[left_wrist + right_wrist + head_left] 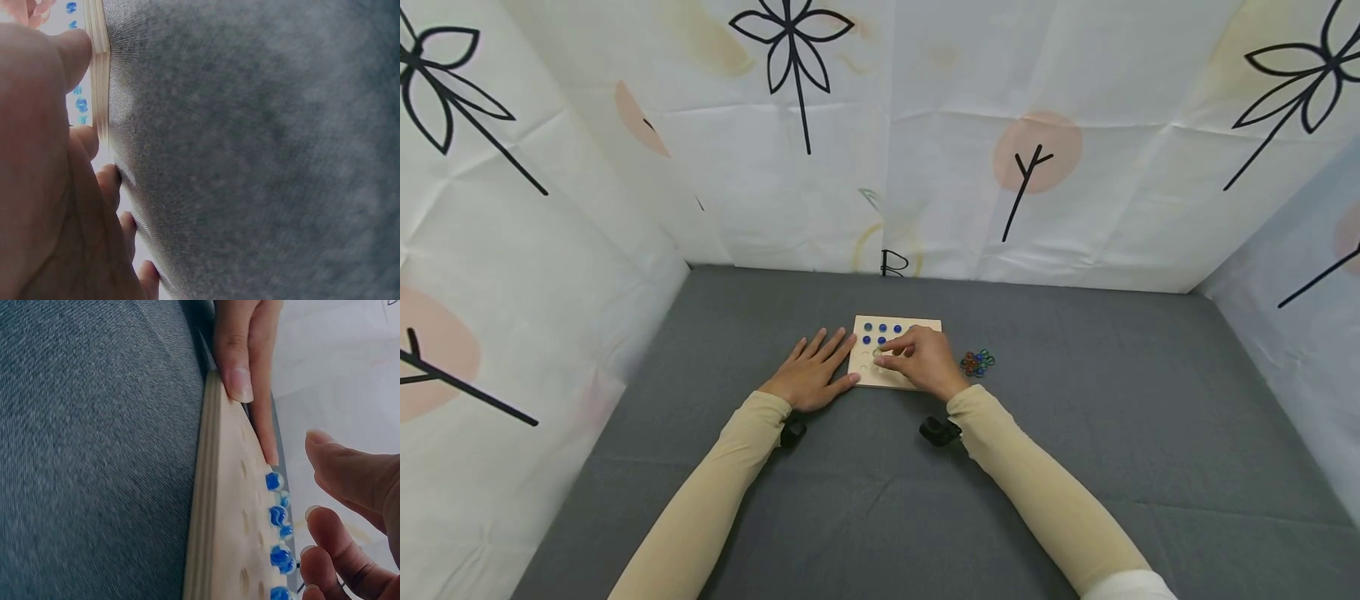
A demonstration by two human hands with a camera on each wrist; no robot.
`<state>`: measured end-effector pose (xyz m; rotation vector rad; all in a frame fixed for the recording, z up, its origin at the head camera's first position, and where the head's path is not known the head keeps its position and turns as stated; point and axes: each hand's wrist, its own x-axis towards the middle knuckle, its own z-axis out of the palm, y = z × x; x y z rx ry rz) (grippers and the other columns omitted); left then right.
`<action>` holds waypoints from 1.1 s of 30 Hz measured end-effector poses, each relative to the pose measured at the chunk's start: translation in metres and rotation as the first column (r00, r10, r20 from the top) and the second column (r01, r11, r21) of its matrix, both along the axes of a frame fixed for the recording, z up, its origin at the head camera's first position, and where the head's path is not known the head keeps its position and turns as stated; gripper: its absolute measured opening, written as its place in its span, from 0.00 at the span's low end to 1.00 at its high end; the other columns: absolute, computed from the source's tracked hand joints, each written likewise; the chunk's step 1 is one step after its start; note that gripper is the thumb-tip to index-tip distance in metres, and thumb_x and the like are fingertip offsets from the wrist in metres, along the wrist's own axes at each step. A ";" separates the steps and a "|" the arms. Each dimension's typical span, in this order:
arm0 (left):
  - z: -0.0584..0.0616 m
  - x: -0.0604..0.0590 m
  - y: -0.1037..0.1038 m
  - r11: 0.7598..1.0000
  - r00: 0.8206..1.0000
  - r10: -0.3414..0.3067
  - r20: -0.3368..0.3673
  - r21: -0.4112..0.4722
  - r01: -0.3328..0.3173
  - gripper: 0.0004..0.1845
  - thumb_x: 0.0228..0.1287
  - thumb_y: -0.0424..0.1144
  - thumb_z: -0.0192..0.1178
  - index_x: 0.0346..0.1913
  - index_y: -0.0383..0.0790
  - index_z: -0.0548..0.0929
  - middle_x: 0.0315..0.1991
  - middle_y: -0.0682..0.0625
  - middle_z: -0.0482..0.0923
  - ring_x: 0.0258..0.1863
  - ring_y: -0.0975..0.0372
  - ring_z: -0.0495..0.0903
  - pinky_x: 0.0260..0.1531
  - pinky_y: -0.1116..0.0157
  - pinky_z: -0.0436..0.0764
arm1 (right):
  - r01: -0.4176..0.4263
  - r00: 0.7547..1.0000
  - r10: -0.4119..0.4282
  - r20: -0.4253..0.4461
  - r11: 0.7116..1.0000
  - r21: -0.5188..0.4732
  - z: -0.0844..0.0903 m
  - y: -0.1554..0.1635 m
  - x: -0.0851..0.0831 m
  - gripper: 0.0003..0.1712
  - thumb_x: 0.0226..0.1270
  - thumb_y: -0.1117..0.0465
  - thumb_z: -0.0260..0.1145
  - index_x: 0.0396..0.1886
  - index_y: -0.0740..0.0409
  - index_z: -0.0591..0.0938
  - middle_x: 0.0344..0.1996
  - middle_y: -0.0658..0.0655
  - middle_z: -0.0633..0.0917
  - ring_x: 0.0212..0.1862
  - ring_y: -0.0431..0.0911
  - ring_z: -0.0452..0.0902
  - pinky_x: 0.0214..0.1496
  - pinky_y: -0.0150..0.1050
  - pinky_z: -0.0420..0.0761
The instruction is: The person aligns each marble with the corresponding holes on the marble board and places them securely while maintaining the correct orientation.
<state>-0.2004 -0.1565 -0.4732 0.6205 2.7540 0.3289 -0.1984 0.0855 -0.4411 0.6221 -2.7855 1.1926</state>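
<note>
A light wooden board (887, 378) with rows of round hollows lies on the grey cloth. Blue marbles (278, 516) sit in its far rows. Flat on the cloth at the board's left side is my left hand (811, 375), fingers spread, its thumb and index finger touching the board's edge. My right hand (925, 360) hovers over the board, thumb and index finger apart. Between its fingers (337, 534) and thumb no marble shows in the right wrist view. In the head view a small pale greenish round spot lies below the fingertips; whether it is a marble I cannot tell.
Right of the board, a cluster of loose marbles (977, 363) in brown, blue and green lies on the grey cloth (1075, 433). White patterned fabric (940, 200) rises behind the table and at both sides.
</note>
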 end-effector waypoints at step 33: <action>0.000 0.001 -0.001 0.999 1.000 -0.005 -0.014 0.042 0.006 0.40 0.79 0.64 0.41 0.83 0.52 0.43 0.83 0.49 0.38 0.81 0.50 0.34 0.77 0.46 0.33 | 0.136 0.987 -0.145 0.067 0.983 0.123 -0.011 -0.032 -0.011 0.12 0.63 0.53 0.77 0.43 0.52 0.93 0.27 0.52 0.88 0.34 0.47 0.83 0.37 0.44 0.83</action>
